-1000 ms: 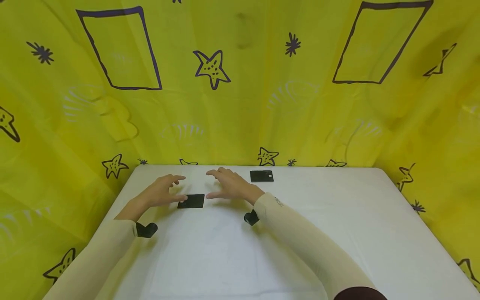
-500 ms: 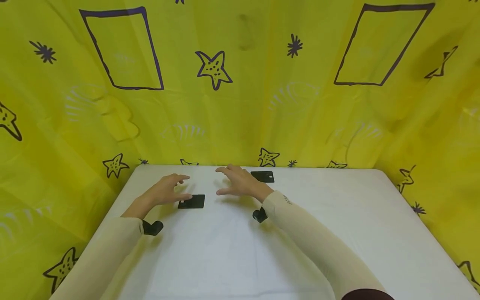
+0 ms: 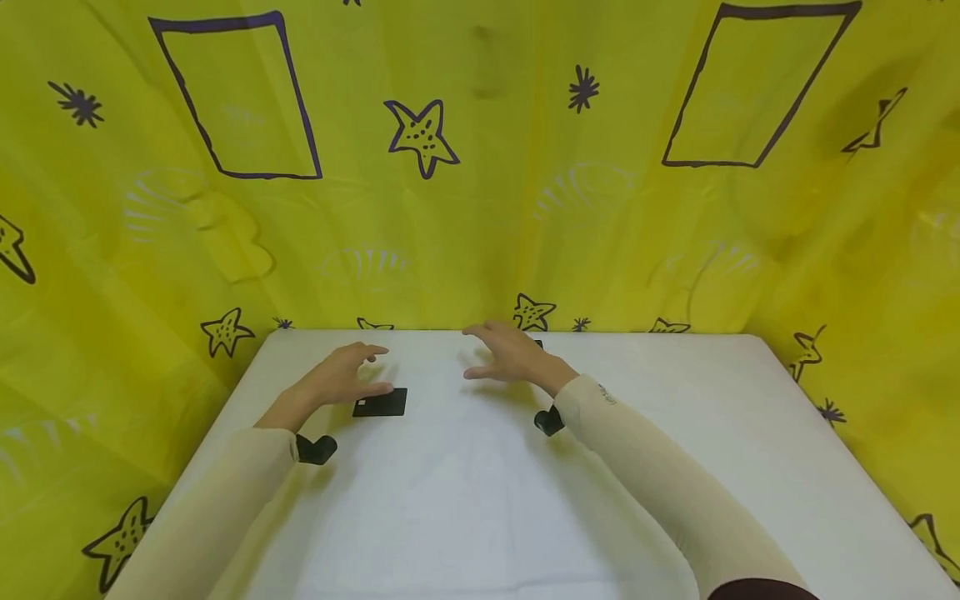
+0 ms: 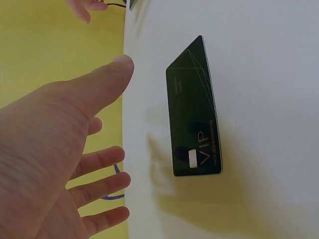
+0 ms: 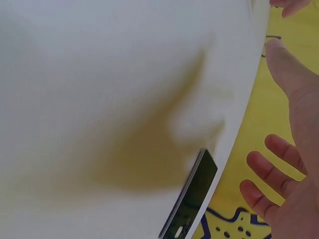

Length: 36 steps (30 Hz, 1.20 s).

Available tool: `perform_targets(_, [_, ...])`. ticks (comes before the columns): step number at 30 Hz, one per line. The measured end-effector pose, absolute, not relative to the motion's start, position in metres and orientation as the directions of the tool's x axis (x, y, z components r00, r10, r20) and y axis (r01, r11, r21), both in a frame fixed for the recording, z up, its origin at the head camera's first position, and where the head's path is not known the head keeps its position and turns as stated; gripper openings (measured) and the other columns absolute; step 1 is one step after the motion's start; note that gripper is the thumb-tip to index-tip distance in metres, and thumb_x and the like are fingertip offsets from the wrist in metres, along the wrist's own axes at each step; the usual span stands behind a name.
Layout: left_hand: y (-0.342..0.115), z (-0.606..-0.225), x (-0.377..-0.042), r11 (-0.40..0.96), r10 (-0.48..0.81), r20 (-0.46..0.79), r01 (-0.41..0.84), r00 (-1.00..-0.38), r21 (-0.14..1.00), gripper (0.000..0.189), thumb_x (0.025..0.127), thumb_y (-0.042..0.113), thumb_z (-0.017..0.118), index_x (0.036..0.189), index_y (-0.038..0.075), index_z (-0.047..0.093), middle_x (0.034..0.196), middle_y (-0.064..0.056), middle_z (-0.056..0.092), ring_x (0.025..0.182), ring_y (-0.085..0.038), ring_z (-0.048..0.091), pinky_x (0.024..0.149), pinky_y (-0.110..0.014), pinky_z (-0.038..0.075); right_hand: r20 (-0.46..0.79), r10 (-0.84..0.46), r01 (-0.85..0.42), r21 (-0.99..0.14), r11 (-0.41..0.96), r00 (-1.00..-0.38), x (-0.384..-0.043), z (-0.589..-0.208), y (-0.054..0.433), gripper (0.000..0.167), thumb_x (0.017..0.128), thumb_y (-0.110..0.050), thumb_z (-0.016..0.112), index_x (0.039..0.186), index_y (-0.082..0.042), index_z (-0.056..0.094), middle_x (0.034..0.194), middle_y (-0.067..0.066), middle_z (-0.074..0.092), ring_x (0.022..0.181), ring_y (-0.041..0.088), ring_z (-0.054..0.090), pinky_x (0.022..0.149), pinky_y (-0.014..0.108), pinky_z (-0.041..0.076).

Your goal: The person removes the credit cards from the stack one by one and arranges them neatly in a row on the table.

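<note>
My left hand (image 3: 337,377) hovers with spread fingers just left of a black card (image 3: 386,405), its thumb overlapping the card's back edge. In the left wrist view that VIP card (image 4: 192,109) lies flat and apart from the thumb, with a small pale square and gold lettering. My right hand (image 3: 513,354) is held above the back of the table, fingers apart and holding nothing. It hides most of a second black card (image 3: 538,343). From the right wrist, this second card (image 5: 194,194) lies below the right hand (image 5: 299,134), near the table's edge.
A white table (image 3: 465,500) stretches under both arms. Yellow curtains (image 3: 480,233) with starfish drawings rise behind its back edge and along both sides. Dark wrist-worn devices (image 3: 317,450) hang below the cuffs of the pale sleeves.
My right hand has moved right and slightly back, now covering most of the second card. The left hand has shifted a little to the right. Both cards have stayed in place.
</note>
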State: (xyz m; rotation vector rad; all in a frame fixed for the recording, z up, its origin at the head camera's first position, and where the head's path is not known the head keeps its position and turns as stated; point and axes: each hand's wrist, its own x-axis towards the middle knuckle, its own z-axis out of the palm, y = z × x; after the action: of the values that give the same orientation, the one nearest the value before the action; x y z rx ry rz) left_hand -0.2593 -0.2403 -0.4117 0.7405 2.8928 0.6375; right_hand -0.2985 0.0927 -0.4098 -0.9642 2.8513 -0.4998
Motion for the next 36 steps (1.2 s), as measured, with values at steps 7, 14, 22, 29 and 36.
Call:
perform_targets(7, [-0.225,-0.411,-0.266,0.796,0.484,0.028,0.453,-0.875,0.400,0.072,0.092,0.041,0.075,0.146,-0.001,0.052,0.127,-0.025,0.063,0.120,-0.043,0.057,0.105,-0.058,0.043,0.038,-0.572,-0.549,-0.339,0.764,-0.819,-0.300,-0.403,0.118,0.078,0.089,-0.046,0.079,0.152,-0.012,0.048,0.148,0.016,0.050,0.135,0.035,0.047,0.114,0.052,0.037])
perform_targets(14, [-0.197,-0.412,-0.277,0.792,0.480,0.041,0.452,-0.877,0.411,0.074,0.092,0.042,0.075,0.149,0.001,0.051,0.132,-0.024,0.062,0.124,-0.042,0.055,0.107,-0.059,0.041,0.067,-0.550,-0.536,-0.345,0.770,-0.833,-0.306,-0.400,0.143,0.073,0.089,-0.042,0.081,0.149,-0.011,0.053,0.151,0.016,0.049,0.140,0.038,0.043,0.116,0.055,0.033])
perform_targets(22, [-0.160,-0.418,-0.287,0.777,0.502,0.039,0.471,-0.864,0.417,0.074,0.093,0.046,0.073,0.150,0.005,0.051,0.134,-0.021,0.062,0.127,-0.039,0.054,0.109,-0.058,0.040,0.034,-0.538,-0.508,-0.386,0.770,-0.842,-0.307,-0.399,0.166,0.075,0.089,-0.037,0.082,0.149,-0.004,0.051,0.154,0.021,0.044,0.143,0.043,0.039,0.115,0.061,0.032])
perform_targets(29, [-0.131,-0.421,-0.295,0.764,0.519,0.052,0.490,-0.853,0.420,0.073,0.093,0.047,0.073,0.150,0.006,0.051,0.137,-0.019,0.061,0.129,-0.036,0.053,0.112,-0.057,0.037,0.019,-0.518,-0.469,-0.453,0.758,-0.855,-0.309,-0.401,0.180,0.071,0.088,-0.027,0.083,0.147,0.000,0.053,0.150,0.022,0.049,0.140,0.042,0.041,0.115,0.060,0.032])
perform_targets(36, [-0.095,-0.423,-0.302,0.775,0.528,0.007,0.485,-0.849,0.405,0.071,0.093,0.047,0.073,0.150,0.010,0.052,0.138,-0.016,0.060,0.127,-0.032,0.055,0.110,-0.053,0.041,-0.008,-0.472,-0.398,-0.525,0.753,-0.882,-0.309,-0.405,0.194,0.074,0.089,-0.027,0.082,0.148,0.003,0.049,0.142,0.025,0.054,0.130,0.043,0.050,0.108,0.057,0.042])
